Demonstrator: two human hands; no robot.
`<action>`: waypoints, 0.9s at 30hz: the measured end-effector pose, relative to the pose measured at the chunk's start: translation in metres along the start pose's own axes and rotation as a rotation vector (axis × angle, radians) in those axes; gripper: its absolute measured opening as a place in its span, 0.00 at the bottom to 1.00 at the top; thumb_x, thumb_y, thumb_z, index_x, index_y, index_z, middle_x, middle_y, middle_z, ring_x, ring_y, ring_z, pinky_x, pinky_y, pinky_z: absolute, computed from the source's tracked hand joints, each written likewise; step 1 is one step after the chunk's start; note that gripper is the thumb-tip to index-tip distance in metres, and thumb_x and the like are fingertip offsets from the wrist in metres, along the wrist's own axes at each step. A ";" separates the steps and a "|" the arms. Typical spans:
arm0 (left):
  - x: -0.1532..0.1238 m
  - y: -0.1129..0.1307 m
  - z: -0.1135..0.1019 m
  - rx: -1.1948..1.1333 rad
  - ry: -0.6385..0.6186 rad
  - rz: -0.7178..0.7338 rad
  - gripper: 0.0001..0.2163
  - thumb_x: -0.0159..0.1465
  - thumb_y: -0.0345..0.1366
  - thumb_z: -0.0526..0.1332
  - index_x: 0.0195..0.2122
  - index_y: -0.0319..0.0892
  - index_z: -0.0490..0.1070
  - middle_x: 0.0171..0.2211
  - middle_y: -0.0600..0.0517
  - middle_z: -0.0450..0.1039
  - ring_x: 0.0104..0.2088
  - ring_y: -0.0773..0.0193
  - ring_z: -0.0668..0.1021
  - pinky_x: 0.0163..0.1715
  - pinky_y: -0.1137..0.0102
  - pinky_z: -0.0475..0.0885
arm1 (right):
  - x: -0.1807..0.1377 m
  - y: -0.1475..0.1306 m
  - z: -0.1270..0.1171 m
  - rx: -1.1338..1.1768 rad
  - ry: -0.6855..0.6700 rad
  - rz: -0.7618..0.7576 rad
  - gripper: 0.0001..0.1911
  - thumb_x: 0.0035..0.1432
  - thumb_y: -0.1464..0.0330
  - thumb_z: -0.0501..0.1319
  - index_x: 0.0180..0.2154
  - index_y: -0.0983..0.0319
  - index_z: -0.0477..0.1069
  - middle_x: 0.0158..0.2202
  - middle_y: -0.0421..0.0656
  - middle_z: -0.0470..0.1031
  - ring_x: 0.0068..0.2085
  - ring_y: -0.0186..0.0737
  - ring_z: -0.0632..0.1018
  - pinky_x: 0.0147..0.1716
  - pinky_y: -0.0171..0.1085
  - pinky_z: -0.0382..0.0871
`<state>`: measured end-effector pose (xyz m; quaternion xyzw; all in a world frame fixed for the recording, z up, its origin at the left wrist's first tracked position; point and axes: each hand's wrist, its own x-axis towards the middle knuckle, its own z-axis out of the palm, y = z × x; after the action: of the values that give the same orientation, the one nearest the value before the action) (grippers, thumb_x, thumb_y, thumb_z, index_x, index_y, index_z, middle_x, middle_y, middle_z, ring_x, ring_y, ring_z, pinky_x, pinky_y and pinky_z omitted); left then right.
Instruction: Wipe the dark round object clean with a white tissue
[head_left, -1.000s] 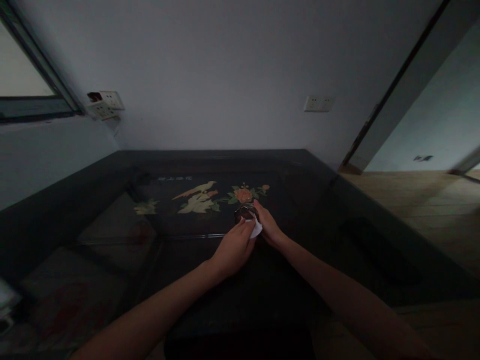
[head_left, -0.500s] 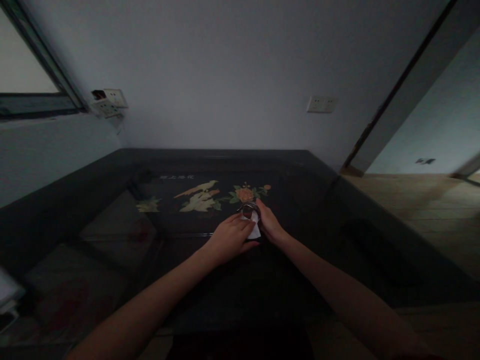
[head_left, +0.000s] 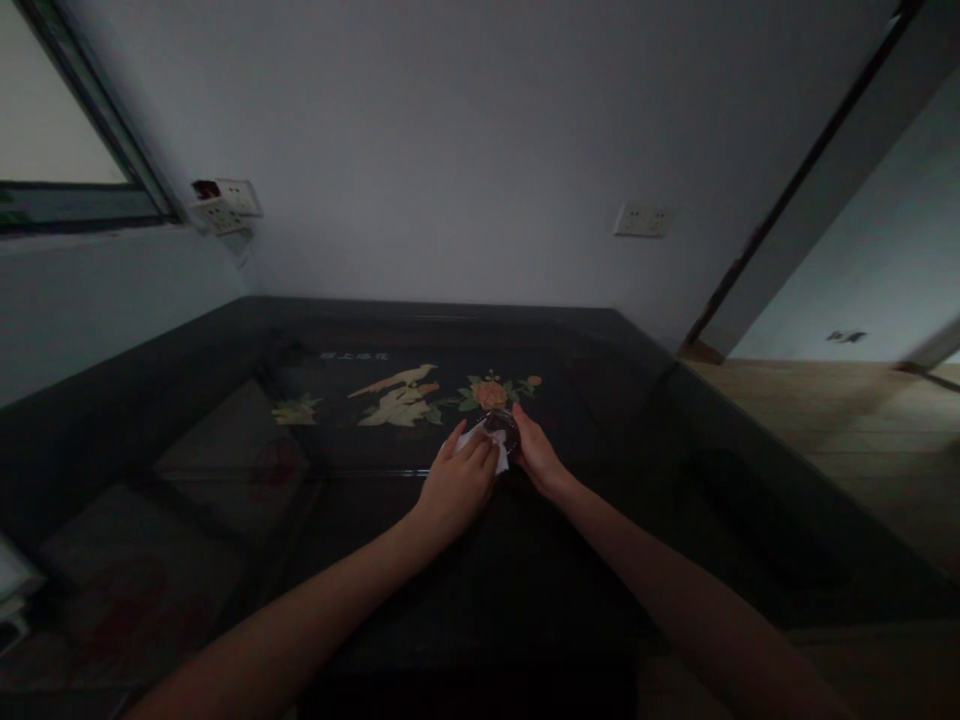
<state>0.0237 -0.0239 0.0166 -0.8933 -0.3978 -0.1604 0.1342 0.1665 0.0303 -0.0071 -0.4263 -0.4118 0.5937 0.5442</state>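
Small round glass dish (head_left: 502, 424) is at the middle of the dark glass-topped counter (head_left: 675, 480), just beside the painted bird-and-flower panel (head_left: 401, 395). Right hand (head_left: 536, 455): grip clasps the dish's side. Left hand (head_left: 457, 480): grip clenched on a white crumpled tissue (head_left: 480, 438), pressed against the dish.

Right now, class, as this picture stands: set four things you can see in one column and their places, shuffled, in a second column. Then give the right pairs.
1 white cloth
2 small glass object
3 wall socket
4 bird-and-flower picture

A on the back wall
B held by the right hand
C on the dark tabletop, beyond both hands
D under the fingers of the left hand

Pairs: 1-D, 2-B, 3-A, 4-C
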 end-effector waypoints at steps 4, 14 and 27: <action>0.000 0.009 -0.001 -0.176 0.024 0.011 0.15 0.61 0.29 0.56 0.50 0.36 0.67 0.47 0.43 0.75 0.50 0.58 0.75 0.59 0.58 0.62 | -0.003 -0.001 0.001 -0.101 0.001 -0.150 0.24 0.50 0.46 0.58 0.25 0.61 0.71 0.25 0.39 0.74 0.28 0.37 0.72 0.31 0.36 0.64; 0.010 0.014 -0.008 -1.182 -0.007 -0.344 0.20 0.63 0.26 0.51 0.56 0.36 0.60 0.47 0.42 0.74 0.46 0.59 0.77 0.46 0.65 0.72 | -0.009 -0.003 0.004 -0.122 0.031 -0.187 0.25 0.52 0.45 0.56 0.30 0.61 0.72 0.29 0.43 0.76 0.34 0.42 0.74 0.34 0.37 0.65; 0.007 -0.008 -0.008 -0.182 -0.154 0.072 0.15 0.63 0.26 0.53 0.52 0.35 0.65 0.48 0.41 0.74 0.49 0.57 0.76 0.51 0.62 0.70 | -0.002 0.002 0.001 -0.043 0.007 -0.136 0.23 0.52 0.47 0.57 0.28 0.61 0.71 0.28 0.41 0.76 0.33 0.40 0.74 0.37 0.38 0.65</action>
<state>0.0203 -0.0170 0.0275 -0.9253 -0.3582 -0.1219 0.0273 0.1646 0.0280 -0.0087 -0.4108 -0.4508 0.5449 0.5755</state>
